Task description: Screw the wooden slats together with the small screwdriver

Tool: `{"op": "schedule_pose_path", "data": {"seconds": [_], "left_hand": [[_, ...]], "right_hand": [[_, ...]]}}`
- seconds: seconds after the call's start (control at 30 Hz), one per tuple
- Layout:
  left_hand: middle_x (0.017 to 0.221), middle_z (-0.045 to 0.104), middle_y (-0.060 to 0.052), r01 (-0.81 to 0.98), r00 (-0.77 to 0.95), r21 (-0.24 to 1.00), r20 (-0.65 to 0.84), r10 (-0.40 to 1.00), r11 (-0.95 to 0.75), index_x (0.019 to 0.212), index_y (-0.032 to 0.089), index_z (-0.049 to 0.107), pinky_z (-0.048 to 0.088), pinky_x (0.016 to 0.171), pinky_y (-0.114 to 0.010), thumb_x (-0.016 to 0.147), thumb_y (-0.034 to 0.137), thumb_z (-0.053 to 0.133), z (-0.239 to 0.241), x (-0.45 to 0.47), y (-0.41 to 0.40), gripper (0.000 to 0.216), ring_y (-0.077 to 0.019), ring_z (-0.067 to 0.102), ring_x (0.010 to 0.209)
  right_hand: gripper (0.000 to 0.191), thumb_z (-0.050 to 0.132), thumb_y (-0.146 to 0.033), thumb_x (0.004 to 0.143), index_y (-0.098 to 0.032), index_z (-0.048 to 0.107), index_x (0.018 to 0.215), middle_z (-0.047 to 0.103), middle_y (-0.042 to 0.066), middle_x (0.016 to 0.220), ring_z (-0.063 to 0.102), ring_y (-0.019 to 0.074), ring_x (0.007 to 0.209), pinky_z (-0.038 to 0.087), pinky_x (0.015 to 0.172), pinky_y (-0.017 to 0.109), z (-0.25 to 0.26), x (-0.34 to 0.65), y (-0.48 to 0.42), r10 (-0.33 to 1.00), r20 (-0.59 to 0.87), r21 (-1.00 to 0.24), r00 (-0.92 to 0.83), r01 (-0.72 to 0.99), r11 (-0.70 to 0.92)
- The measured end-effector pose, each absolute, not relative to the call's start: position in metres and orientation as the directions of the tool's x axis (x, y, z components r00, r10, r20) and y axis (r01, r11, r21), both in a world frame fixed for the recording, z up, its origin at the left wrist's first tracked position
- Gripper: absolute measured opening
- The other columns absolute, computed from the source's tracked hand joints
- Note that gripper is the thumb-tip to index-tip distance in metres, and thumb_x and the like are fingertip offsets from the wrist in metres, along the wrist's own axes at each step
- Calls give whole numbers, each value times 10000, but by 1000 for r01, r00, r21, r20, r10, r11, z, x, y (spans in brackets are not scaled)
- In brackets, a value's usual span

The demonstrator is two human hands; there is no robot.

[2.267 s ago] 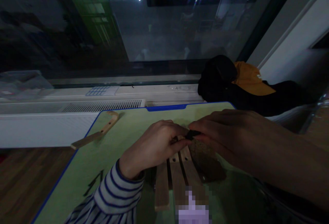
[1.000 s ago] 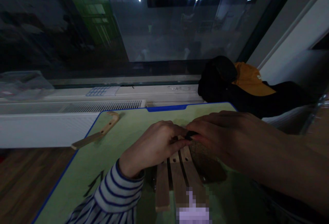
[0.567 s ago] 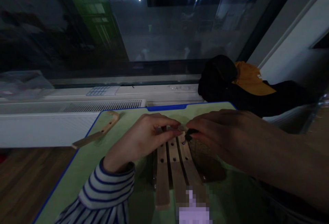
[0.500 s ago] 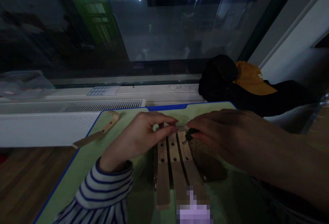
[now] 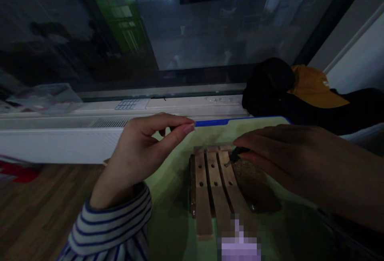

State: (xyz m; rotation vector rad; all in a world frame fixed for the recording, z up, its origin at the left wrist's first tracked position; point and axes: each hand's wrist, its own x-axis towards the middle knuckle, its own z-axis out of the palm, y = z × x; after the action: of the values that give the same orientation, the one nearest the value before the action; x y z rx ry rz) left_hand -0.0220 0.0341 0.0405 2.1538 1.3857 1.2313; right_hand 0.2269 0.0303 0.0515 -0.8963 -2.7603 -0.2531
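Observation:
Three wooden strips with drilled holes lie side by side: the left strip [image 5: 204,209], the middle strip [image 5: 220,201] and the right strip [image 5: 237,197]. They rest across a brown block [image 5: 258,193] on the green board [image 5: 168,197]. My right hand [image 5: 288,161] is closed on a small dark tool [image 5: 238,153], whose thin metal tip meets the upper hole of the right strip. Left of the strips, my left hand [image 5: 144,149] is raised with thumb and forefinger pinched together. Anything between those fingertips is too small to make out.
Behind the board stands a white radiator [image 5: 60,145] below a windowsill [image 5: 177,105]. An orange cap [image 5: 318,87] sits on dark cloth [image 5: 267,85] at the right. A clear plastic box [image 5: 51,97] is at the left. A pixelated patch covers the front ends of the strips.
My left hand has moved away from the strips' far ends, up and left, and now largely hides the loose curved wooden piece. The right hand keeps the tool at the same hole. The view has shifted slightly.

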Motion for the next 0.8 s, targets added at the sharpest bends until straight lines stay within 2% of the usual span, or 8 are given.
{"op": "schedule_pose_path", "data": {"seconds": [0.2, 0.3, 0.43, 0.6, 0.8], "left_hand": [[900, 722, 28, 551, 502, 582, 340, 795, -598, 969, 208, 684, 486, 709, -199, 833, 236, 634, 29, -1, 38, 148, -113, 652, 784], [875, 707, 21, 549, 597, 582, 230, 769, -600, 954, 207, 675, 472, 713, -233, 836, 209, 623, 21, 10, 41, 129, -133, 636, 792], [851, 692, -2, 584, 624, 554, 161, 765, -593, 939, 208, 678, 460, 697, -269, 815, 181, 629, 11, 19, 43, 136, -167, 629, 800], [771, 673, 5, 570, 625, 544, 200, 755, -616, 879, 200, 673, 429, 626, -263, 804, 201, 649, 2, 27, 44, 79, -157, 612, 705], [772, 668, 8, 564, 624, 552, 202, 755, -614, 877, 203, 663, 411, 620, -267, 830, 261, 640, -2, 33, 44, 79, -159, 602, 713]], "right_hand": [[249, 623, -77, 742, -173, 635, 971, 707, 34, 838, 675, 204, 667, 582, 604, 365, 51, 228, 30, 580, 222, 41, -784, 602, 797], [275, 634, -102, 758, -195, 607, 1015, 704, 24, 889, 674, 203, 718, 575, 629, 368, 48, 230, 29, 588, 234, 48, -774, 613, 788], [268, 623, -147, 792, -211, 583, 1048, 699, 13, 913, 668, 200, 726, 563, 620, 370, 44, 231, 29, 595, 247, 60, -765, 625, 778], [229, 593, -174, 826, -223, 583, 1049, 690, -6, 906, 658, 182, 720, 537, 616, 346, 44, 230, 29, 610, 219, 44, -762, 632, 774], [173, 578, -233, 853, -249, 574, 1025, 674, -35, 882, 638, 166, 716, 484, 621, 328, 41, 230, 30, 636, 179, 41, -750, 652, 757]]}}
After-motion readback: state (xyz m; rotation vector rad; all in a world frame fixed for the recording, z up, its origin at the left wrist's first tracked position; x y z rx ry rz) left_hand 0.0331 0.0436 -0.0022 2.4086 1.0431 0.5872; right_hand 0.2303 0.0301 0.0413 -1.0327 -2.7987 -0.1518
